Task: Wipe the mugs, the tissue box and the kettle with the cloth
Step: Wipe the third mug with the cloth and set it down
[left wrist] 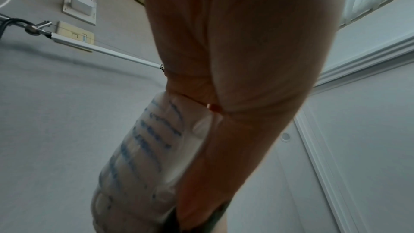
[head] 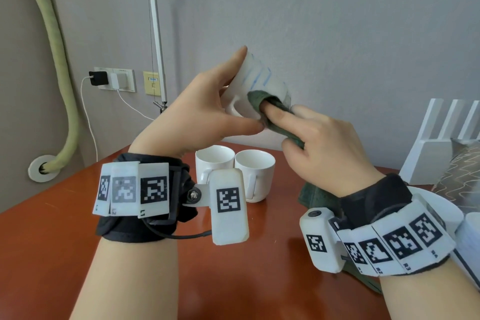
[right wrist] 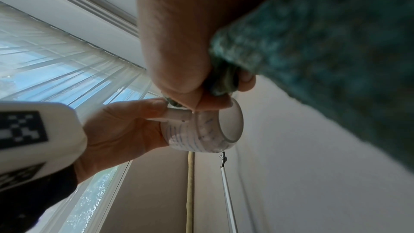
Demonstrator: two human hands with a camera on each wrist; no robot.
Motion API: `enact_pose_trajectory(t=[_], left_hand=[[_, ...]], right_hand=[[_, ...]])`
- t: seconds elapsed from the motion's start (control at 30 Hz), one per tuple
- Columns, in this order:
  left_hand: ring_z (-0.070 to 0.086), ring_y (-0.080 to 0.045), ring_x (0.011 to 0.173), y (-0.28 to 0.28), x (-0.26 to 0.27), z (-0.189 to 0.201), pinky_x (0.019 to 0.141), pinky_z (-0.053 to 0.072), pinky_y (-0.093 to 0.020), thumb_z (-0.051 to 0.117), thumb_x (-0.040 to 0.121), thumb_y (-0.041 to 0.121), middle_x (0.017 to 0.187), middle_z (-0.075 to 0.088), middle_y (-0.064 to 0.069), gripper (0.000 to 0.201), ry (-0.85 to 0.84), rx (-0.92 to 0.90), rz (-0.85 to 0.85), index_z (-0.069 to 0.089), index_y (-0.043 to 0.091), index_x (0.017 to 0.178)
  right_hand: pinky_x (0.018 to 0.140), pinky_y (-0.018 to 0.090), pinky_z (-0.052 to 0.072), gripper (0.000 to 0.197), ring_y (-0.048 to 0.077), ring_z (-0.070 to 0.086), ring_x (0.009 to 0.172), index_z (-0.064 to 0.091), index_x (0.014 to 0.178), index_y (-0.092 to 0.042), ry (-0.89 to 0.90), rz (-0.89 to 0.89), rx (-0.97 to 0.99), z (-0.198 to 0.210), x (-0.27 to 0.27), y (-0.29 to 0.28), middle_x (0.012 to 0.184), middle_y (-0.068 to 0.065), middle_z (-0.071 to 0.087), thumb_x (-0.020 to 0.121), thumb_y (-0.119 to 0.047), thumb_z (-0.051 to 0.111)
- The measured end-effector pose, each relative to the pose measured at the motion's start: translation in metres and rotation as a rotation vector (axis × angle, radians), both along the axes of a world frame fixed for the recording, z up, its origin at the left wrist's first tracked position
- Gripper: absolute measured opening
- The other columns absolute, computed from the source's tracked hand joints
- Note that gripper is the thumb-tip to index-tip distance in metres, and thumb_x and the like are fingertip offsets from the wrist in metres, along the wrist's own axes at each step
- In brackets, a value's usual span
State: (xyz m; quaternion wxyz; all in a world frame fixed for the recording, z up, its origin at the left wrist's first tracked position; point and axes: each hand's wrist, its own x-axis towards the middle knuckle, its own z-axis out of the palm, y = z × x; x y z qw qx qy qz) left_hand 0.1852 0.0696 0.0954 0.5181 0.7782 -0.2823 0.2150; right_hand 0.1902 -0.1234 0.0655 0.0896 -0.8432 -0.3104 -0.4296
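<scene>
While the left hand (head: 207, 104) holds a white mug with blue lines (head: 259, 80) tipped on its side well above the table (head: 65, 228), fingers curled round the base end and thumb under by the handle, the right hand (head: 319, 143) works a dark green cloth (head: 259, 101) against the mug wall near the rim. Right index finger lies extended, wrapped in a fold of cloth and pressed to the mug; the other fingers are curled, pinching the cloth's slack, which trails down below the wrist. Right wrist view confirms: mug mouth open and facing away from the left palm, cloth bunched at the handle side. Step in hand, as judged: wiping the outside of one mug, likely the first or an early one. Two plain white mugs (head: 233, 171) stand upright on the table, touching side by side, below the hands. A patterned box at far right (head: 457, 171) may be the tissue box; cannot confirm. Kettle not identifiable in any view. Next move probably calls for rotating the mug in the left grip so the cloth reaches unwiped wall, keeping a firm hold since the glazed surface could slip.
</scene>
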Motion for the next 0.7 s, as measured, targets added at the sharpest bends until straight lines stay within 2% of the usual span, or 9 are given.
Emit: enact_pose_trajectory(t=[0.1,0.17,0.23,0.37,0.43,0.53,0.6,0.7], left_hand=[[0.057,0.007,0.115,0.0010,-0.0019,0.0011,0.102,0.045,-0.020,0.088,0.061,0.005,0.129,0.057,0.018,0.113,0.000,-0.006,0.009,0.023,0.015,0.154],[0.056,0.006,0.117,0.0028,-0.0025,0.0018,0.102,0.045,-0.020,0.089,0.061,0.005,0.130,0.056,0.018,0.113,-0.008,-0.008,0.029,0.023,0.015,0.153],[0.055,0.006,0.119,0.0046,-0.0031,0.0026,0.101,0.045,-0.018,0.089,0.061,0.007,0.131,0.055,0.017,0.115,-0.010,-0.006,0.043,0.023,0.015,0.153],[0.056,0.008,0.114,0.0033,-0.0039,0.0022,0.099,0.045,-0.015,0.084,0.069,0.004,0.124,0.058,0.018,0.108,0.024,0.061,0.051,0.019,0.015,0.155],[0.056,0.009,0.115,0.0008,-0.0035,0.0009,0.102,0.043,-0.017,0.087,0.066,0.006,0.123,0.059,0.020,0.111,0.061,0.102,0.033,0.020,0.017,0.155],[0.052,0.006,0.122,-0.0025,-0.0020,-0.0005,0.106,0.043,-0.025,0.089,0.061,0.011,0.129,0.058,0.015,0.115,0.070,0.138,0.023,0.022,0.018,0.155],[0.052,0.004,0.122,-0.0028,-0.0011,-0.0004,0.106,0.044,-0.026,0.087,0.067,0.006,0.132,0.057,0.012,0.110,0.065,0.145,0.038,0.023,0.017,0.155],[0.056,0.004,0.117,-0.0010,-0.0001,-0.0003,0.101,0.047,-0.025,0.085,0.067,0.006,0.128,0.060,0.011,0.108,0.063,0.123,0.063,0.023,0.016,0.154]], right_hand=[[0.048,0.013,0.018,0.070,0.017,0.030,0.054,0.042,0.137,-0.036,-0.020,-0.048,0.041,0.0014,0.0007,-0.0023,0.072,-0.011,0.030,0.071,-0.014,0.040],[0.046,0.016,0.020,0.073,0.020,0.032,0.052,0.046,0.137,-0.032,-0.028,-0.054,0.048,0.0007,0.0017,-0.0036,0.067,-0.008,0.035,0.068,-0.010,0.044],[0.047,0.014,0.020,0.071,0.020,0.030,0.050,0.051,0.133,-0.031,-0.030,-0.046,0.046,-0.0004,0.0020,-0.0040,0.064,-0.008,0.032,0.066,-0.009,0.045],[0.047,0.012,0.016,0.063,0.015,0.027,0.054,0.053,0.128,-0.034,-0.013,-0.027,0.009,-0.0024,0.0005,0.0006,0.067,-0.010,0.030,0.070,-0.017,0.036],[0.048,0.012,0.013,0.063,0.014,0.025,0.058,0.050,0.130,-0.033,-0.026,-0.042,-0.011,-0.0013,-0.0001,0.0025,0.071,-0.011,0.030,0.071,-0.017,0.035],[0.050,0.012,0.014,0.070,0.014,0.026,0.061,0.042,0.136,-0.033,-0.035,-0.084,0.011,0.0000,0.0018,0.0005,0.071,-0.009,0.032,0.069,-0.011,0.044],[0.050,0.011,0.014,0.073,0.015,0.027,0.060,0.046,0.138,-0.029,-0.033,-0.088,0.026,-0.0006,0.0026,-0.0017,0.069,-0.009,0.033,0.067,-0.009,0.046],[0.050,0.012,0.014,0.067,0.015,0.028,0.058,0.057,0.130,-0.027,-0.020,-0.047,0.022,-0.0027,0.0027,-0.0015,0.067,-0.010,0.031,0.066,-0.010,0.045]])
